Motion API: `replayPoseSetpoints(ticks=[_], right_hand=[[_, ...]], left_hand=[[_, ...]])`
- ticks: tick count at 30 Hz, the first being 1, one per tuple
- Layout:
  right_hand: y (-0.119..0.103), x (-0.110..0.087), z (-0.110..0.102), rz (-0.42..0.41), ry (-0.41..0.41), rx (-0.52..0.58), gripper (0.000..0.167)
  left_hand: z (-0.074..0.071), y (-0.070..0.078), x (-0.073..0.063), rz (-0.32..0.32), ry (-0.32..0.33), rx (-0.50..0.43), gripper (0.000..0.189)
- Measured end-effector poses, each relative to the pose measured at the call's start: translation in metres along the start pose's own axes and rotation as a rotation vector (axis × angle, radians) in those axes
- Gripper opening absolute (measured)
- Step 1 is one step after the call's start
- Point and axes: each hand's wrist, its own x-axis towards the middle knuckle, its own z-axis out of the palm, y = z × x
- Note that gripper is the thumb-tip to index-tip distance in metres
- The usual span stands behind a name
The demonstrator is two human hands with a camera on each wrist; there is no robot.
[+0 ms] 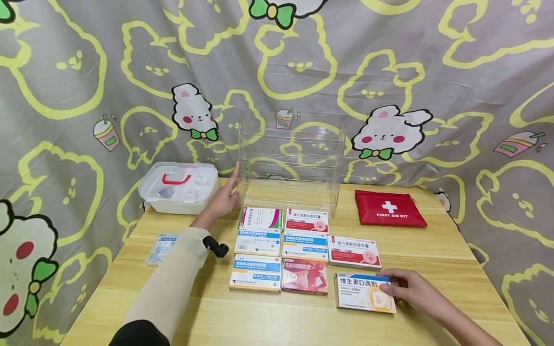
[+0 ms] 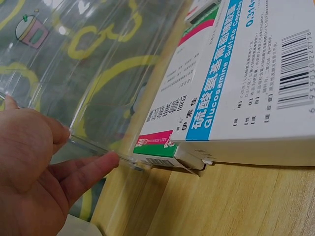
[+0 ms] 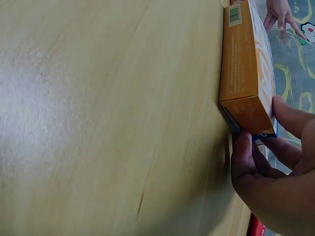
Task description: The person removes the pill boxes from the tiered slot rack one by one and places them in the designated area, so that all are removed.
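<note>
A clear acrylic tiered shelf (image 1: 291, 180) stands at the back of the table. My left hand (image 1: 223, 198) rests at its left side with fingers extended; the left wrist view shows fingertips along the clear panel's edge. My right hand (image 1: 411, 290) pinches the right end of a vitamin D drops box (image 1: 363, 294), thumb on its front face. Its orange side (image 3: 239, 54) shows in the right wrist view, low over the table. Left of it are a pink-red capsule box (image 1: 305, 276) and a blue-and-white glucosamine box (image 1: 255, 274).
More medicine boxes, including a red-and-white one (image 1: 355, 252) and a green-and-magenta one (image 1: 261, 217), sit before the shelf. A lidded plastic case (image 1: 179, 204) with red handle and a plastic packet (image 1: 159, 250) lie left. A red first aid pouch (image 1: 389, 216) lies right.
</note>
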Motion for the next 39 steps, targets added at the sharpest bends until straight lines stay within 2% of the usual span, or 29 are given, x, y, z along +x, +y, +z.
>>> replayPoseSetpoints(ticks=[10, 15, 19, 25, 31, 35, 39], right_hand=[[0.002, -0.001, 0.006, 0.009, 0.051, -0.005, 0.048], [-0.004, -0.007, 0.008, 0.006, 0.151, -0.106, 0.048], [-0.008, -0.016, 0.012, -0.055, 0.239, -0.208, 0.044], [-0.008, -0.026, 0.025, -0.204, 0.207, -0.276, 0.043], [-0.007, -0.028, 0.033, -0.21, 0.199, -0.375, 0.043], [-0.008, -0.026, 0.036, -0.264, 0.238, -0.448, 0.041], [-0.009, -0.021, 0.038, -0.308, 0.277, -0.441, 0.039]], left_hand=[[0.0, 0.0, 0.0, -0.003, 0.014, 0.0, 0.101], [0.0, 0.0, 0.0, -0.009, 0.004, -0.01, 0.1], [0.001, 0.002, -0.001, -0.01, -0.005, -0.017, 0.1], [0.0, 0.002, -0.001, 0.003, 0.012, -0.009, 0.102], [-0.001, -0.001, 0.0, 0.005, 0.014, 0.008, 0.103], [-0.001, -0.001, 0.0, 0.008, 0.013, 0.013, 0.103], [-0.001, 0.0, -0.001, 0.015, 0.013, 0.005, 0.102]])
